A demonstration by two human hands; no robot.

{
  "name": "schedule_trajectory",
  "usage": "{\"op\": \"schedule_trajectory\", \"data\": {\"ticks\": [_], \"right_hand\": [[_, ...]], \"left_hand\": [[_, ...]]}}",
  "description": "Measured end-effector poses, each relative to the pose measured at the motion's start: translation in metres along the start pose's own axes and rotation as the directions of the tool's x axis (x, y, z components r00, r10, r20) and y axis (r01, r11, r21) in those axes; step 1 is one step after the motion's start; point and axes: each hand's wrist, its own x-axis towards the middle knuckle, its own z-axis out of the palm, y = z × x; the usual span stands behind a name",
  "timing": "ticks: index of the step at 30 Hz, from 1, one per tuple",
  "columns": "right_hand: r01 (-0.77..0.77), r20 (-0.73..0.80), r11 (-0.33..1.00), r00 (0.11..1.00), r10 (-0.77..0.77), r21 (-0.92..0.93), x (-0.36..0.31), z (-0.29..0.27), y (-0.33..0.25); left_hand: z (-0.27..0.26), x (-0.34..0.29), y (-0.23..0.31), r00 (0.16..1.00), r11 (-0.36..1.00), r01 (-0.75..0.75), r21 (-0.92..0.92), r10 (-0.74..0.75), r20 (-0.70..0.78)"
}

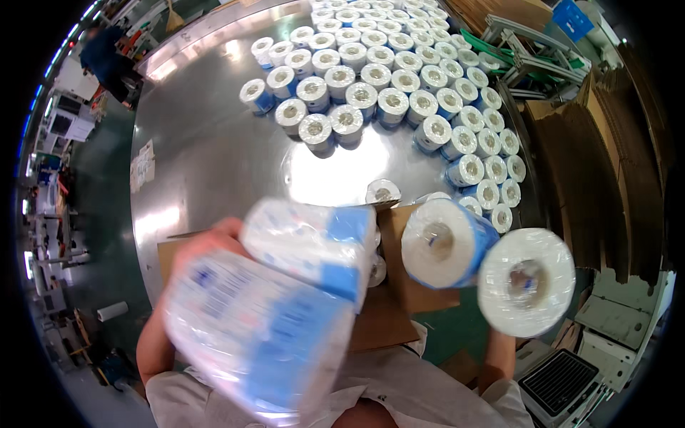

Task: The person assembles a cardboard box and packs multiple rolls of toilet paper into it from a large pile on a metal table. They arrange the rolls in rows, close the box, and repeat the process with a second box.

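Note:
My left hand (207, 244) is closed around two paper rolls wrapped in clear film with blue print, a nearer roll (257, 335) and a farther roll (307, 239). They hang tilted side by side, and the nearer one is blurred. On the other side, two more rolls are held up by my right hand: a blue-wrapped roll (439, 246) and a roll seen end-on (526, 282). Those rolls hide the right hand; only my right forearm (499, 354) shows. Between and below the hands stands an open cardboard box (382, 314), with some rolls partly visible inside.
Many upright wrapped rolls (353, 93) crowd the far and right parts of the shiny metal table (214, 135). Flattened cardboard (585, 171) is stacked at the right, below a metal frame (531, 50). A person (107, 57) stands at the far left, past the green floor (100, 235).

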Motion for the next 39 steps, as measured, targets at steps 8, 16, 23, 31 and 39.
{"op": "schedule_trajectory", "data": {"ticks": [8,16,23,31,39], "right_hand": [[0.313,0.562,0.570,0.756,0.335,-0.760,0.067,0.120,-0.060],[0.416,0.540,0.357,0.737,0.406,-0.836,0.079,0.156,-0.085],[0.817,0.708,0.017,0.488,0.511,-0.576,0.065,0.213,-0.039],[0.879,0.662,-0.157,0.447,0.602,-0.451,0.037,0.169,0.113],[0.222,0.229,0.463,0.972,-0.041,-0.858,0.184,0.115,-0.015]], "left_hand": [[0.003,-0.002,-0.026,0.942,0.931,-0.047,0.361,-0.079,0.326],[-0.013,0.001,-0.054,0.946,0.873,-0.134,0.470,-0.029,0.324],[0.061,-0.005,-0.091,0.887,0.499,-0.419,0.758,0.045,0.460],[0.121,-0.005,-0.165,0.805,0.147,-0.573,0.807,-0.084,0.587],[0.022,0.086,0.019,0.805,0.921,0.166,0.352,-0.333,0.491]]}}
